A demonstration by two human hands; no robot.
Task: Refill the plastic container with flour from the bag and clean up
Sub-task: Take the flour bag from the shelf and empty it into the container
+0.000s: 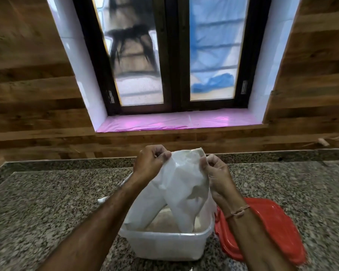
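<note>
A speckled granite bench [47, 202] spreads around the translucent plastic container [164, 245]. Beyond the container, a dark-framed window [176, 55] stands over a pink-lined sill [174, 122]. The white flour bag [184, 184] hangs above the container, its lower ends dipping inside onto pale flour [162, 222]. A red lid [272, 227] lies flat just right of the container. Above the container's far side, the left grip [149, 163] is clamped on the bag's upper left corner and the right grip [217, 175] pinches its upper right edge. The bag hangs between and below both grips.
</note>
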